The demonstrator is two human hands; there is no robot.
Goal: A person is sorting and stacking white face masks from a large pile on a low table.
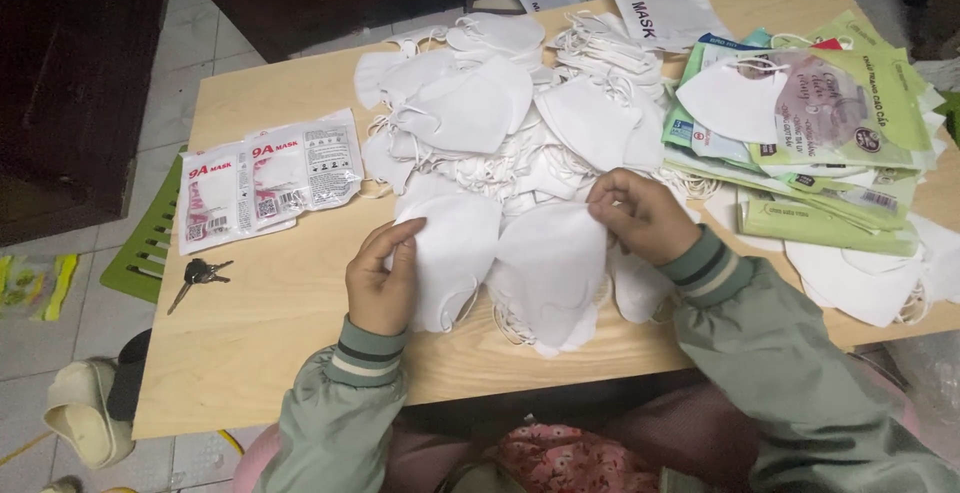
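My left hand [382, 275] rests its fingers on the left edge of a white folded face mask [455, 253] lying on the wooden table [270, 343]. My right hand [640, 215] pinches the upper right edge of another white mask [548, 268] beside it, on top of a small stack near the table's front edge. Behind both lies a big loose heap of white masks [500, 103] with ear loops tangled together.
Two sealed mask packets [265, 181] lie at the left, with a bunch of keys [198, 275] below them. A stack of green packaging bags [830, 133] fills the right side. More empty packets [660, 1] lie at the back. Dark furniture stands beyond the table.
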